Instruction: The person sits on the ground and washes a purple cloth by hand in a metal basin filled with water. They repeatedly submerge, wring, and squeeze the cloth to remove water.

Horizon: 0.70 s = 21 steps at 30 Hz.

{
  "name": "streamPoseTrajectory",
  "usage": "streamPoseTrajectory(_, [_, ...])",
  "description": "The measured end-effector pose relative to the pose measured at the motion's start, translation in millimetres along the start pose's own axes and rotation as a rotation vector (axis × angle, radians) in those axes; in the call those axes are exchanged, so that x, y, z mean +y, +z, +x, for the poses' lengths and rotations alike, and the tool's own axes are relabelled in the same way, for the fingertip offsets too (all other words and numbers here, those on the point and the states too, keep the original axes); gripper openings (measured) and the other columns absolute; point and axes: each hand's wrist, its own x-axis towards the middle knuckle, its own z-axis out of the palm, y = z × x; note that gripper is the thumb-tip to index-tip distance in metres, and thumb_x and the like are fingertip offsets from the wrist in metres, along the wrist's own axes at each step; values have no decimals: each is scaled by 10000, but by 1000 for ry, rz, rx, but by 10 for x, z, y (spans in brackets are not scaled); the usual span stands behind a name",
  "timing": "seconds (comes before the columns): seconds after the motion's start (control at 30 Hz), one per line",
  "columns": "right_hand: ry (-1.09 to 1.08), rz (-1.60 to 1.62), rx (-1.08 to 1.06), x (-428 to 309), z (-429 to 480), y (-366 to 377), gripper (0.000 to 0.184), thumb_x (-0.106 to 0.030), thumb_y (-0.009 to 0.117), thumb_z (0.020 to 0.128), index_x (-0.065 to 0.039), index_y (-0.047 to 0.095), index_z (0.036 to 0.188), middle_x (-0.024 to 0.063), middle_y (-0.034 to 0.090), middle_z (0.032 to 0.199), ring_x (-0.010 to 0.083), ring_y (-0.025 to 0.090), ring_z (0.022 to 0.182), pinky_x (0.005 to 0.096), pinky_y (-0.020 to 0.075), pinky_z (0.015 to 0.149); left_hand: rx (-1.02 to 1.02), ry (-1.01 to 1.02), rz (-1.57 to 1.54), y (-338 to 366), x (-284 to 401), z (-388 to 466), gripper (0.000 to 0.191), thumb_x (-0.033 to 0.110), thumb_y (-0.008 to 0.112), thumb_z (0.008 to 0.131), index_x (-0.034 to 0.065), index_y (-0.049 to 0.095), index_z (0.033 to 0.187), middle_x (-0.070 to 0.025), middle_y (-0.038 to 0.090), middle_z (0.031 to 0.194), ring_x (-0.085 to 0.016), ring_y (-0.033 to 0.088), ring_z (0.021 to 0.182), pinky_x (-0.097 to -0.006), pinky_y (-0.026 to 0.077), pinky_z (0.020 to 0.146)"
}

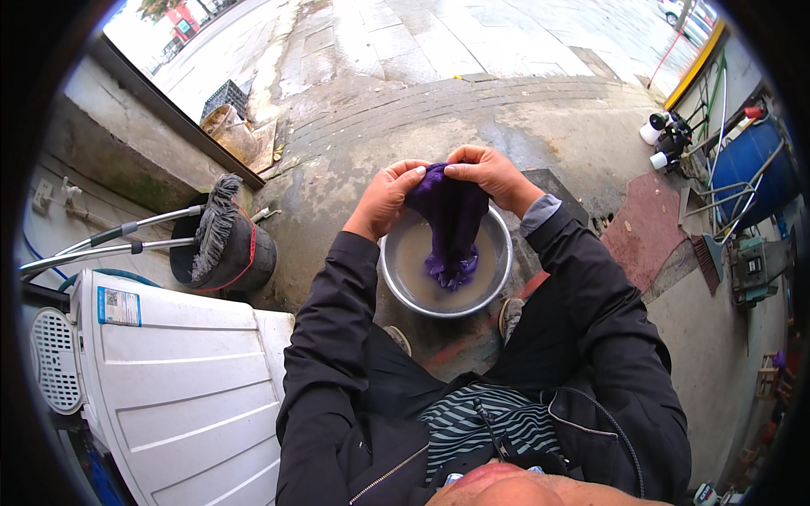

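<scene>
A wet purple cloth (450,212) hangs between my two hands over a round metal basin (386,272). My left hand (391,195) pinches its upper left edge between thumb and fingers. At the upper right edge, my right hand (490,174) grips it the same way. The cloth's lower end droops in crumpled folds into the basin, touching the cloudy brownish water (414,253). The basin stands on the concrete floor between my feet.
On the left are a black bucket (259,262) with a grey mop (218,221) and a white ribbed plastic appliance (190,379). A blue barrel (753,171), a broom (707,259) and a reddish board (645,228) lie to the right. A dirty pail (228,129) stands near the doorway.
</scene>
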Motion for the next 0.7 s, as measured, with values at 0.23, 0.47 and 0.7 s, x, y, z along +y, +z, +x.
streamPoseTrajectory(0.23, [-102,-32,48,64,38,-20,169,-194,805,941,-89,689,1005,-38,660,889,39,579,779,206,451,685,45,20,-41,-2,-29,50,243,187,664,1063,25,680,1243,-65,747,1097,-134,729,949,-294,611,868])
streamPoseTrajectory(0.47, [-175,122,133,62,45,50,150,-183,777,961,-93,658,951,-36,647,877,37,573,781,215,459,687,-34,93,314,-60,-104,80,328,229,741,1024,8,673,1256,-44,732,1131,-122,691,1012,-290,565,933])
streamPoseTrajectory(0.7, [-160,10,242,49,42,36,155,-199,775,947,-108,658,901,-49,617,827,41,542,735,225,416,629,136,163,418,-128,-114,121,242,188,759,997,60,705,1195,39,703,1005,-52,591,862,-213,468,788])
